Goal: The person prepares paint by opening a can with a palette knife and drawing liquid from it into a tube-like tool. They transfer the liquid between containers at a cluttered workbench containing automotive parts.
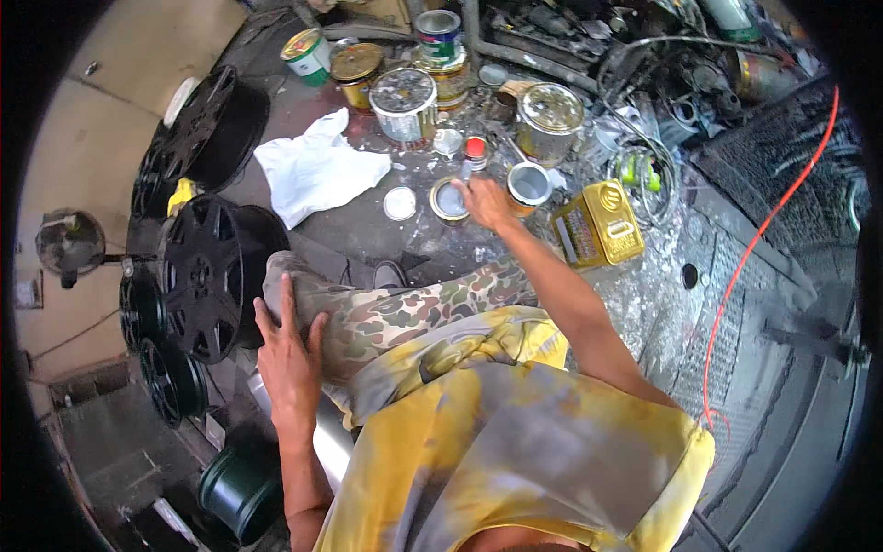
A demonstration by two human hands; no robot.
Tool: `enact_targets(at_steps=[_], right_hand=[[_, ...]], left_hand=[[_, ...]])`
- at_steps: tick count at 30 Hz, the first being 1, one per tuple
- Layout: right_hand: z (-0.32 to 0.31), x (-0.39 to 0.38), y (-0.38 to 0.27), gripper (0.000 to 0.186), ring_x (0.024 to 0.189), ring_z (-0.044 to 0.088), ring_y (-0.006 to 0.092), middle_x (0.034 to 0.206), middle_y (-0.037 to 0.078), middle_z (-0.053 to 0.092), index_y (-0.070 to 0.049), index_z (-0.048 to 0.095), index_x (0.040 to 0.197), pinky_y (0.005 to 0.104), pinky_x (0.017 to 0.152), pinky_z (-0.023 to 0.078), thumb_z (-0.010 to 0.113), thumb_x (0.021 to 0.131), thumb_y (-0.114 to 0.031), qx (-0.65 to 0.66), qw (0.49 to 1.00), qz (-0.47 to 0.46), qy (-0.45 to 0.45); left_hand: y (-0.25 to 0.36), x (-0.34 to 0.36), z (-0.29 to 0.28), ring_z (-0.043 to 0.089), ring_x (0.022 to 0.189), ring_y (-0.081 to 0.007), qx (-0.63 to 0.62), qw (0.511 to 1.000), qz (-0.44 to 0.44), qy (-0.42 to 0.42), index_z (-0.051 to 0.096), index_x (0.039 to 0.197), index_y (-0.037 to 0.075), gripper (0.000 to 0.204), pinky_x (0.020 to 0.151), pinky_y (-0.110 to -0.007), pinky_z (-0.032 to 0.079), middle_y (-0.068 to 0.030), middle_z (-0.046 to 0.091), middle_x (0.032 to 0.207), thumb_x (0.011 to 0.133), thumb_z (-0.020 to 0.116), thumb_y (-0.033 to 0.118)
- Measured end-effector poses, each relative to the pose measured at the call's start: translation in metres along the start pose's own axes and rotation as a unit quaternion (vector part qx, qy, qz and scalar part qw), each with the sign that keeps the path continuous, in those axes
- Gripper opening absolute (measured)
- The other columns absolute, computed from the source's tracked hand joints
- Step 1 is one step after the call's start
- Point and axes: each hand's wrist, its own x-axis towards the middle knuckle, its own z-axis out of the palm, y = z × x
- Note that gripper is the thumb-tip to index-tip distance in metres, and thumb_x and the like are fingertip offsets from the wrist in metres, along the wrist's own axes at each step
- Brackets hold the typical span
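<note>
My right hand (487, 201) reaches over the floor beside a small open tin (448, 201) with grey contents. Its fingers are closed round a short, narrow grey tool (466, 172) whose exact kind I cannot make out. Just right of that hand stands another open tin (530, 184) of grey liquid, a thin handle leaning out of it. Behind the hand sits a small can with a red lid (475, 149). My left hand (292, 354) lies on my left knee in camouflage trousers (368, 322), fingers spread and holding nothing.
A gold rectangular can (598, 225) stands to the right, and a round white lid (400, 203) lies left of the tins. A white cloth (317, 166), black wheel rims (204, 276) and paint buckets (404, 103) surround the spot. An orange hose (768, 221) runs along the right.
</note>
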Motion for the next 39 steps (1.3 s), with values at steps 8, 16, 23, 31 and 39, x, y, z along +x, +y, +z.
enact_targets(at_steps=[8, 16, 23, 31, 39], right_hand=[[-0.006, 0.006, 0.010, 0.060, 0.084, 0.064, 0.0513, 0.085, 0.031, 0.067, 0.004, 0.066, 0.077, 0.0580, 0.074, 0.050, 0.051, 0.103, -0.048, -0.028, 0.999, -0.009, 0.013], [-0.027, 0.013, -0.025, 0.059, 0.082, 0.062, 0.0521, 0.085, 0.034, 0.064, 0.007, 0.063, 0.080, 0.0569, 0.071, 0.048, 0.053, 0.102, -0.047, 0.077, 0.997, -0.006, -0.025], [-0.010, -0.004, -0.007, 0.056, 0.082, 0.061, 0.0532, 0.086, 0.034, 0.063, 0.006, 0.064, 0.081, 0.0560, 0.068, 0.046, 0.054, 0.102, -0.044, 0.047, 0.999, -0.026, -0.003], [-0.009, 0.002, 0.004, 0.056, 0.084, 0.062, 0.0531, 0.084, 0.033, 0.064, 0.006, 0.067, 0.086, 0.0561, 0.073, 0.047, 0.054, 0.102, -0.046, 0.055, 0.994, -0.092, 0.030], [-0.032, 0.005, -0.016, 0.048, 0.091, 0.063, 0.0514, 0.092, 0.033, 0.065, 0.004, 0.066, 0.097, 0.0570, 0.076, 0.048, 0.054, 0.102, -0.042, 0.122, 0.992, -0.037, 0.000]], left_hand=[[-0.002, -0.004, 0.000, 0.068, 0.083, -0.0494, 0.070, 0.997, 0.021, 0.003, 0.035, 0.155, 0.036, 0.071, 0.068, -0.051, 0.057, -0.0345, 0.043, 0.147, 0.093, 0.069, 0.037], [0.004, -0.058, -0.018, 0.069, 0.084, -0.0469, 0.096, 0.992, -0.001, -0.084, 0.039, 0.154, 0.035, 0.074, 0.070, -0.048, 0.058, -0.0350, 0.045, 0.146, 0.089, 0.073, 0.028], [0.020, -0.068, -0.024, 0.069, 0.084, -0.0461, 0.075, 0.991, -0.011, -0.114, 0.046, 0.150, 0.026, 0.062, 0.072, -0.048, 0.058, -0.0381, 0.051, 0.137, 0.093, 0.068, 0.036], [0.018, -0.056, -0.059, 0.069, 0.085, -0.0427, 0.026, 0.996, 0.016, -0.089, 0.055, 0.143, 0.018, 0.055, 0.081, -0.048, 0.055, -0.0294, 0.068, 0.111, 0.092, 0.070, 0.033], [0.010, -0.024, -0.055, 0.069, 0.091, -0.0403, -0.066, 0.991, 0.093, -0.075, 0.062, 0.133, 0.007, 0.049, 0.082, -0.047, 0.053, -0.0213, 0.072, 0.108, 0.092, 0.070, 0.032]])
